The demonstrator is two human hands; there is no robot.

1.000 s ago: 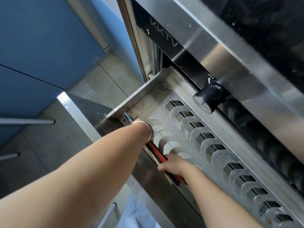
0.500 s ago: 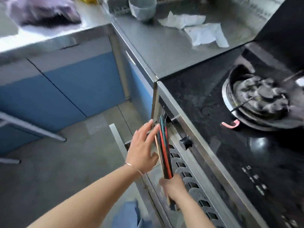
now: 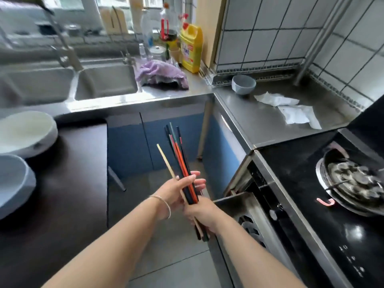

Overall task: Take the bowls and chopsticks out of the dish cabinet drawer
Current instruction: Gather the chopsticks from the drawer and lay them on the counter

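No legible text (labels blurred)

A home kitchen: steel sink [image 3: 104, 84], gas hob [image 3: 353, 179], tiled wall [image 3: 270, 28] (dish soap bottle [image 3: 192, 48] nearby).

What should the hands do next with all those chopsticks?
Probably carry the chopsticks left and lay them on the dark counter, beside the bowls. Both the left hand and the right hand hold them, already clear of the open drawer.
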